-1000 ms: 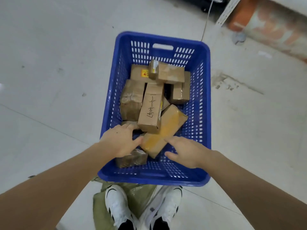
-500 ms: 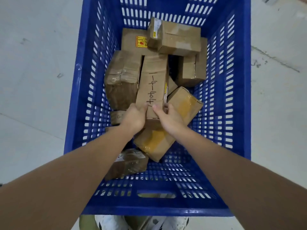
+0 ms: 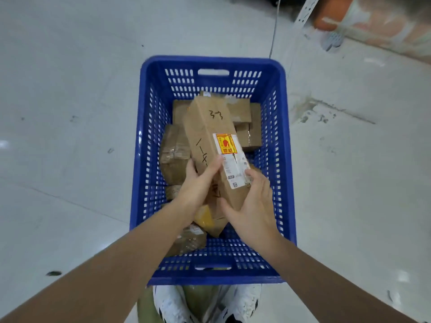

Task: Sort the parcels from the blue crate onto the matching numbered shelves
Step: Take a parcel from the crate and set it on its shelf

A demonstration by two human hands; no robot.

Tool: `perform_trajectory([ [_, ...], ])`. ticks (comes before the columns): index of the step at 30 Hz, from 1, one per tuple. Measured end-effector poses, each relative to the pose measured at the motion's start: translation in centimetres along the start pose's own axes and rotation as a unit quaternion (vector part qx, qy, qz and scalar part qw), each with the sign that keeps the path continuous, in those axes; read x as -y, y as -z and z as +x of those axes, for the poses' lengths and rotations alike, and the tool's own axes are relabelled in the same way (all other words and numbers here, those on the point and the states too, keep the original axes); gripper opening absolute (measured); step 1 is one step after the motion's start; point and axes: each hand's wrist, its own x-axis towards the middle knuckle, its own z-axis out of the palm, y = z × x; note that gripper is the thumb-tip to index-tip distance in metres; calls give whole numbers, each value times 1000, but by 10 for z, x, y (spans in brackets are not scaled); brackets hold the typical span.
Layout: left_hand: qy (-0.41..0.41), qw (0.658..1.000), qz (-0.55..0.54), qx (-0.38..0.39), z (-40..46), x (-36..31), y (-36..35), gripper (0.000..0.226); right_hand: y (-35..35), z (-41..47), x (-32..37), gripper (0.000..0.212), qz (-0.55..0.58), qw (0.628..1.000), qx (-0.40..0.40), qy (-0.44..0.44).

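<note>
— Parcel in the middle of the frame, the long cardboard one: why is it tipped up like that?
— Likely so its faces can be read. It is lifted at a slant above the blue crate, far end toward the top of the frame, and handwritten figures show on two faces — a number beginning "1-4" down one, something like "3-3" near the top.
— Who has it?
— Both hands, at the near end. The left hand wraps it from the left, thumb across the written face; the right hand cups it from below and right, fingers curled against the white shipping label.
— Around it?
— Other brown parcels lie jumbled on the crate's floor beneath. The crate stands on pale flooring, white shoes at the bottom edge. A perforated shelf post crosses the upper right — no shelf numbers are visible.
</note>
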Motion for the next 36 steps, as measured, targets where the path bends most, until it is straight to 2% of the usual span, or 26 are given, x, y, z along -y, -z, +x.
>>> perform_trajectory([
  [3,-62,998,-1,-15,-31,-54,-10,105,36,-13,40,91,-2,997,-13,80],
  [5,-99,994,14,-33,-57,-89,-8,109,69,-21,69,98,19,994,18,109],
  [8,-145,988,46,-29,-102,-145,3,99,127,-25,108,104,62,986,89,130],
  [10,-174,983,56,-11,-149,-189,9,90,183,-28,145,102,82,982,107,136],
  [13,-208,975,79,19,-222,-248,20,79,268,-34,201,99,61,985,77,145],
  [16,-240,961,133,45,-306,-302,31,87,358,-51,269,94,35,983,21,181],
  [20,-287,918,267,64,-420,-369,39,98,457,-89,375,102,-3,969,-27,244],
  [25,-376,817,430,84,-540,-437,47,115,553,-149,486,123,-22,950,-64,305],
  [28,-425,765,466,128,-601,-459,51,109,599,-187,523,132,8,961,-13,276],
  [31,-456,743,459,172,-650,-467,54,104,627,-230,544,119,60,964,19,257],
  [36,-517,721,420,193,-688,-477,42,105,649,-284,567,98,130,947,-66,286],
])
